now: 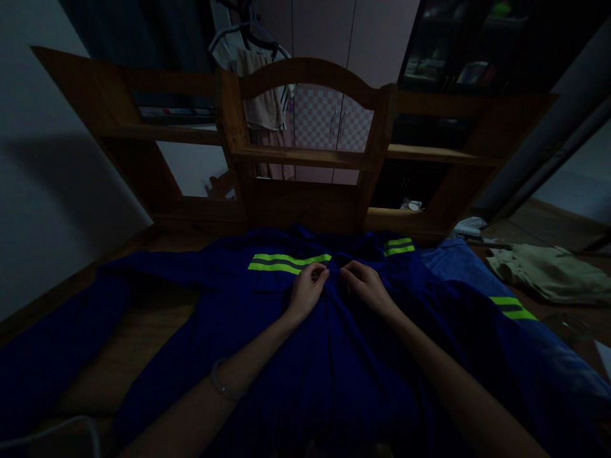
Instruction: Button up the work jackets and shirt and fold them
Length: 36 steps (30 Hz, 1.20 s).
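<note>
A dark blue work jacket [286, 331] with yellow-green reflective stripes lies spread over a wooden surface, its collar away from me. On the left edge of its front opening, at the inner end of the chest stripe, my left hand [309, 287] pinches the cloth. My right hand [366, 284] is a short way to the right, with thumb and fingers pinched on the other front edge. A small gap separates the two hands. Whether a button or other fastener sits between the fingertips is too dark to see. A bracelet rings my left wrist.
Behind the jacket stands a wooden shelf unit [305, 166]. Blue jeans [453, 257] lie partly under the right sleeve, and folded light trousers [554, 272] are farther right. A white cable [52, 432] curves at lower left. Clothes hang on hangers [245, 35] beyond the shelf.
</note>
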{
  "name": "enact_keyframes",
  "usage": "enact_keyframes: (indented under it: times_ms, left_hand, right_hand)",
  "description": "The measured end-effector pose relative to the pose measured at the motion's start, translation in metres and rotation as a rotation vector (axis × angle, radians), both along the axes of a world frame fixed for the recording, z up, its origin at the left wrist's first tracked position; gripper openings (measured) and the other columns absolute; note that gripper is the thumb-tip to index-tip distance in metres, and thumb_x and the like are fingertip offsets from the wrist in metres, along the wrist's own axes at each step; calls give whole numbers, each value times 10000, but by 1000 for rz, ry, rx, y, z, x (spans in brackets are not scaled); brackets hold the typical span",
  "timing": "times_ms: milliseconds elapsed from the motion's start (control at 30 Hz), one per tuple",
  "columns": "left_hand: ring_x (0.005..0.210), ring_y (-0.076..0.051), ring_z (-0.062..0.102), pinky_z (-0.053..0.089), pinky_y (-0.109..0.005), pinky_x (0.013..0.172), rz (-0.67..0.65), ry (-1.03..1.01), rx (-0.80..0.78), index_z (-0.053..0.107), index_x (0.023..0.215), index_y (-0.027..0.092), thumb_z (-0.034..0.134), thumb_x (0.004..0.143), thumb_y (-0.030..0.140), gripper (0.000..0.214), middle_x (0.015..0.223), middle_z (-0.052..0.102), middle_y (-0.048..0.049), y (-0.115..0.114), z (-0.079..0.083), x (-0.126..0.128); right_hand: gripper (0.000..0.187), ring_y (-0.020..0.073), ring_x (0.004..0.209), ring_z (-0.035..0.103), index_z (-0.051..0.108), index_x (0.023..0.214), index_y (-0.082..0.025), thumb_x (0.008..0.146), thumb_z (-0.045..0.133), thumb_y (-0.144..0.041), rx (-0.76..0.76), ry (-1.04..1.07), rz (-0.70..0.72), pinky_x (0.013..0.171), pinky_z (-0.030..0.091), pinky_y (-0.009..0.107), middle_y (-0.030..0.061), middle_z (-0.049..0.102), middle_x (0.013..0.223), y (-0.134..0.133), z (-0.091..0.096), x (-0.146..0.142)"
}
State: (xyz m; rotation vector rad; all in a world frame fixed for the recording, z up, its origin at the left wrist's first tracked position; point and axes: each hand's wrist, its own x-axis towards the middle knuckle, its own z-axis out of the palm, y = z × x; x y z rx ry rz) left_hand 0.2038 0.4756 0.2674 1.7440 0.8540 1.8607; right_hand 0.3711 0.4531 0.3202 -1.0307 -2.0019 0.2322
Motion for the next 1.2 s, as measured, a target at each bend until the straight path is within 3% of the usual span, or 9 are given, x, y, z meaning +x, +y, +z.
enact_keyframes:
  times_ms: [767,1200]
  left_hand:
    - [781,-163,623,447,-249,716,-13,41,-85,631,836,189,518,842,291,152,825,671,-22,-7,3,2]
    - [541,-124,534,374,-217,521,-2,72,-169,618,746,197,443,859,315,240,556,554,25,-8,1,1]
  right_hand:
    - [108,126,624,600,621,863,-187,827,571,-275,91,-124,-34,563,426,213,10,659,765,-4,2,-1]
    - [145,133,574,598,605,888,-188,875,508,-295,58,-104,2,539,421,216,-1,630,673,-4,2,-1]
